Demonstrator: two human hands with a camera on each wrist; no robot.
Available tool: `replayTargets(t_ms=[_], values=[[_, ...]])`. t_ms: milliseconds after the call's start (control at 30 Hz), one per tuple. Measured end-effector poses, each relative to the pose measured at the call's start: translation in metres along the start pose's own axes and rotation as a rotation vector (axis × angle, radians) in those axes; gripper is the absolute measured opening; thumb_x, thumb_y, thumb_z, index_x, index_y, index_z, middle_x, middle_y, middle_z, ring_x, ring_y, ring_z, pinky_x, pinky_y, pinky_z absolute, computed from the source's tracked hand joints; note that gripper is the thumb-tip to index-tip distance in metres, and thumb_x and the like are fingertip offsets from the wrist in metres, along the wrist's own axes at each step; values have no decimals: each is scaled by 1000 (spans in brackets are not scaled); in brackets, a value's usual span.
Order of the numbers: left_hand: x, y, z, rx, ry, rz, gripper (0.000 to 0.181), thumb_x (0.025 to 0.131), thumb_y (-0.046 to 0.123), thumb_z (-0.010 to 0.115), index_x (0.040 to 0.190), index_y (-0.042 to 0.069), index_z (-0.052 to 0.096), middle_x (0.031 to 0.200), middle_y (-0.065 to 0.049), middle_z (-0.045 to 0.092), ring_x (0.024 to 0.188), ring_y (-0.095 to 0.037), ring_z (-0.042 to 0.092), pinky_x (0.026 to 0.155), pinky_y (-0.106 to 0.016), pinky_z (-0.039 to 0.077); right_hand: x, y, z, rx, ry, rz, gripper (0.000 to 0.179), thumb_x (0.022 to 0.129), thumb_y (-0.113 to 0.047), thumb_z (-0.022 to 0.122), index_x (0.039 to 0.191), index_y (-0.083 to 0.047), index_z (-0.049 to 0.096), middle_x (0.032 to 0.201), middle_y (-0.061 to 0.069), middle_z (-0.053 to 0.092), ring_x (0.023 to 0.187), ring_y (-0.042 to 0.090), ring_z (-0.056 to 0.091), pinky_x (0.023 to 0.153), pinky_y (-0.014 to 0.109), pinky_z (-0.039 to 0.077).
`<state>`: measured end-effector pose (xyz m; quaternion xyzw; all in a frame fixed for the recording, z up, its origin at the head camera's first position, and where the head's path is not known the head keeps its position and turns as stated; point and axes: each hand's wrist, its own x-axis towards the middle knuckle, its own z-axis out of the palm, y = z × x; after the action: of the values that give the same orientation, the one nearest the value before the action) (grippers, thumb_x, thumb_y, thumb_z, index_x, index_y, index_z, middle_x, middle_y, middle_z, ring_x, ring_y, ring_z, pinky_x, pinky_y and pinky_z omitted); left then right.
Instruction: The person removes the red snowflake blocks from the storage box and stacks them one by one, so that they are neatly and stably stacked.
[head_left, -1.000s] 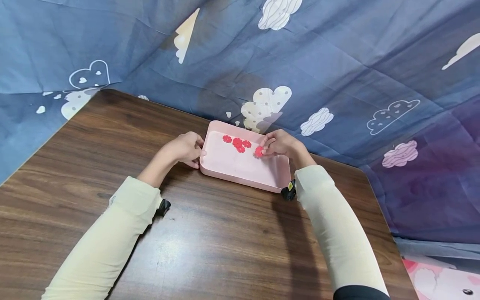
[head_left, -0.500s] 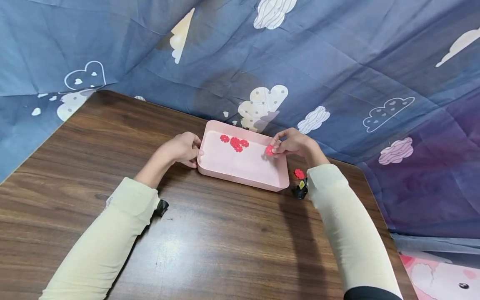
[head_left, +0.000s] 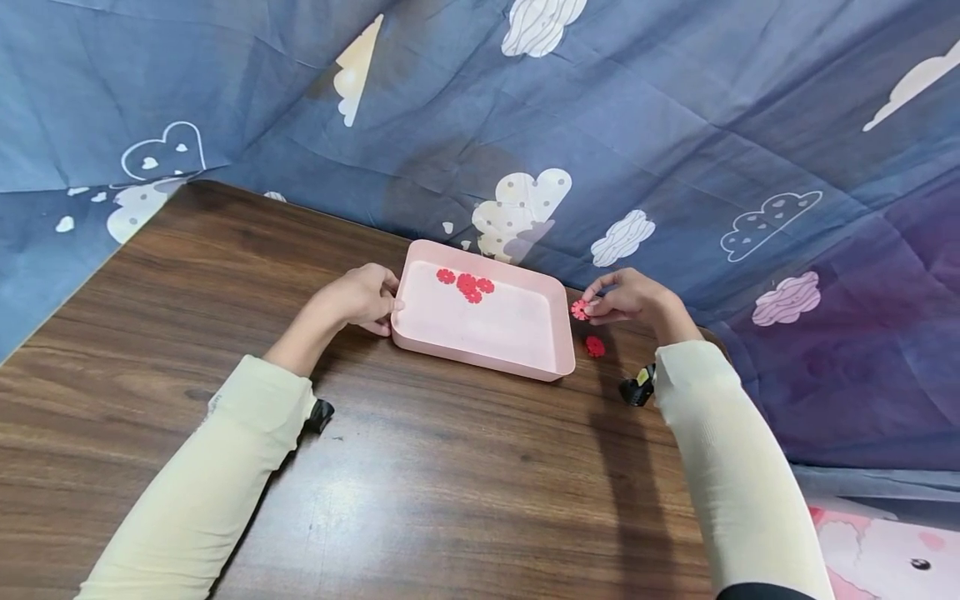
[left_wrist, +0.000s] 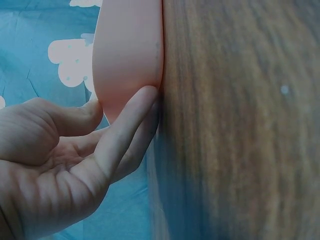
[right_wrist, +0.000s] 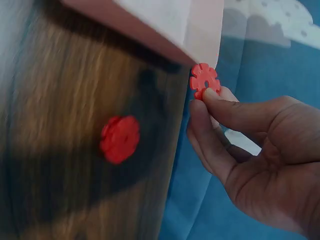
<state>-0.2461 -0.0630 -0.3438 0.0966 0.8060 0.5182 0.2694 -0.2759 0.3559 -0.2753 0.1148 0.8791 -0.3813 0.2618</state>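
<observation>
In the head view, my left hand (head_left: 360,298) holds the left end of a pink rectangular tray (head_left: 480,358). The left wrist view has the thumb at the tray's rim and the fingers (left_wrist: 132,112) against its outer wall. Beyond the tray's right end, my right hand (head_left: 633,298) pinches a red notched interlocking disc (right_wrist: 204,79) between thumb and fingertips, above the table. On the wood below it lies a small stack of red discs (right_wrist: 120,139). Several more red discs (head_left: 467,284) lie inside the tray, toward its back left, some overlapping.
The brown wooden table (head_left: 450,475) runs back to a blue cloth (head_left: 420,108) printed with clouds, close behind the tray. Pink printed fabric (head_left: 877,550) shows at the lower right, past the table's edge.
My right hand has carried the red disc rightward, out over the tray's right end. The discs on the table, hidden behind the arm at first, have come into sight. My left hand stays put.
</observation>
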Motion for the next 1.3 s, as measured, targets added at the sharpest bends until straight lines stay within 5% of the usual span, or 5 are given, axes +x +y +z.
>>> replayTargets(t_ms=[367, 1300], values=[[0, -3, -1, 5, 3, -26, 49, 110, 0, 53, 155, -13, 40, 109, -20, 62, 81, -18, 66, 80, -30, 72, -2, 35, -8, -10, -30, 56, 21, 100, 11, 64, 121, 10, 60, 88, 1, 73, 80, 10, 74, 84, 29, 72], [2, -1, 0, -1, 1, -18, 46, 110, 0, 53, 153, -13, 42, 109, -21, 61, 81, -18, 67, 79, -29, 72, -2, 59, -1, -34, -9, 76, 27, 99, 12, 65, 123, 15, 55, 89, 3, 70, 80, 9, 72, 80, 26, 71]])
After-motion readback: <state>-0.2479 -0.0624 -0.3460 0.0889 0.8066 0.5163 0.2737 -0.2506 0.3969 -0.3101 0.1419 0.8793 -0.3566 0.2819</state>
